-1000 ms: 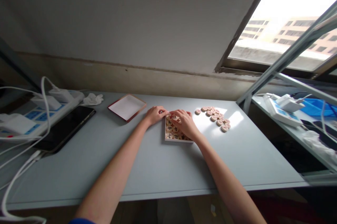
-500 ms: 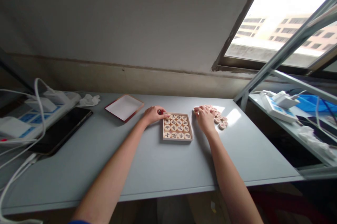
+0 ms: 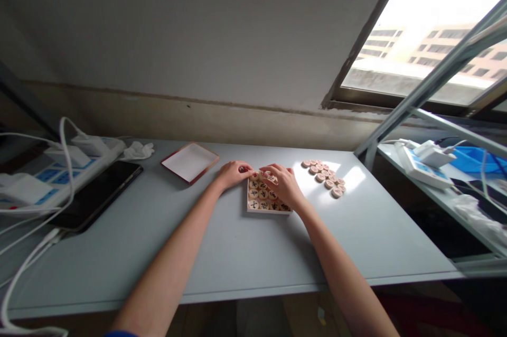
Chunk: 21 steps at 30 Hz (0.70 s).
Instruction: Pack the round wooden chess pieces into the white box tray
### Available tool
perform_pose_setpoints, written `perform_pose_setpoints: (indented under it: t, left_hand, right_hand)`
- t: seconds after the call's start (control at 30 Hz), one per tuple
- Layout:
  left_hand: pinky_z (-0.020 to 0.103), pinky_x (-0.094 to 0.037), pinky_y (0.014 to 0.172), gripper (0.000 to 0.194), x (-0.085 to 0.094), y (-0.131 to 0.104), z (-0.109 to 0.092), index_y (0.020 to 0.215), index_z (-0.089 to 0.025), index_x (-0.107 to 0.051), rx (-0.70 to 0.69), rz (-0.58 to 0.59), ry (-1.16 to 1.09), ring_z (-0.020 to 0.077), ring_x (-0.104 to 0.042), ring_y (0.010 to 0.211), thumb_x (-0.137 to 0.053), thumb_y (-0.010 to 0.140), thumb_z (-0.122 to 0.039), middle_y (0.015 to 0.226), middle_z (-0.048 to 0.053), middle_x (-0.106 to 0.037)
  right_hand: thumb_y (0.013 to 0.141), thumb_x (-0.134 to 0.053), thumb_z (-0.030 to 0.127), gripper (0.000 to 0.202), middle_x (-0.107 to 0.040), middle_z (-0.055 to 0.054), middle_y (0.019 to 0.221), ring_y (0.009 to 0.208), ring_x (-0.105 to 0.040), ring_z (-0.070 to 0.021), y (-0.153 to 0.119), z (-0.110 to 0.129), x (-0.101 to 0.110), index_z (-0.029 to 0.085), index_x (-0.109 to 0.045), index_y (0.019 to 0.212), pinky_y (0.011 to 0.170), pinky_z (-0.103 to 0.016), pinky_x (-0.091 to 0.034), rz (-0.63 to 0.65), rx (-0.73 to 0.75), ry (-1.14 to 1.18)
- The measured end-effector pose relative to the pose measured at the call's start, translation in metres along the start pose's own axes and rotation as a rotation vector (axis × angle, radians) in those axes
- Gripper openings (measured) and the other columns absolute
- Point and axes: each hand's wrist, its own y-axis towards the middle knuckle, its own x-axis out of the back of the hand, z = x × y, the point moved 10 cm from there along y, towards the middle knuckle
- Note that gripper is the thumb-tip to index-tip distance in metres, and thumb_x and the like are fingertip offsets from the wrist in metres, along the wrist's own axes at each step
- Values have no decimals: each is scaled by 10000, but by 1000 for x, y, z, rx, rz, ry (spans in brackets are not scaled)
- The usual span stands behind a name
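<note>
A square box (image 3: pixel 269 212) of round wooden pieces with dark characters sits on the grey table. My left hand (image 3: pixel 234 174) is at its back left corner, fingers curled around a small dark round piece, the thumb reaching the box rim. My right hand (image 3: pixel 284 184) is over the box's right part, its fingers bent down and pinched near the back row; what they hold is too small to make out. It hides several pieces. More round pieces (image 3: pixel 320 178) lie in slanting rows to the right of the box.
An open shallow lid (image 3: pixel 190 162) lies left of the box. Farther left are a black phone (image 3: pixel 99 194), a power strip (image 3: pixel 51 173) with white cables, and crumpled tissue (image 3: pixel 137 150). A metal frame (image 3: pixel 420 96) stands at the right beside another shelf.
My right hand has moved left from beside the loose pieces to over the box. My left hand stays at the box corner. The view has shifted slightly.
</note>
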Motion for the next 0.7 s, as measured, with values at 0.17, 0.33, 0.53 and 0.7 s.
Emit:
perform_pose_setpoints:
  t: [0.17, 0.33, 0.53, 0.7]
  left_hand:
    - [235, -430, 721, 327, -1, 1, 1, 816, -204, -694, -12, 6, -18, 166, -583, 770, -512, 733, -463, 884, 24, -685]
    - [235, -432, 727, 311, 0, 0, -1, 810, -207, -695, -12, 9, -29, 166, -586, 775, -520, 731, -451, 883, 22, -688]
    - [236, -435, 725, 300, -1, 1, 1, 829, -206, -696, -16, 8, -22, 168, -587, 782, -518, 735, -430, 892, 25, -687]
    - [232, -438, 743, 296, 0, 1, 3, 856, -202, -692, -11, -2, -24, 168, -590, 801, -516, 738, -408, 916, 32, -685]
  right_hand:
    - [868, -457, 267, 220, -606, -49, 1048, 934, -557, -177, 0, 3, -2, 237, -559, 1061, 796, -318, -330, 0, 15, -16]
    - [826, -534, 262, 187, -627, -32, 1009, 901, -545, -199, -1, 4, 2, 258, -604, 1000, 773, -346, -314, 3, 39, -152]
    - [838, -507, 215, 217, -606, -48, 1025, 899, -546, -193, -1, 6, -2, 252, -604, 1029, 786, -346, -353, 33, 60, -133]
    - [860, -443, 185, 269, -575, -64, 1030, 940, -542, -176, -1, 7, -5, 226, -552, 1103, 819, -327, -399, 35, 61, 15]
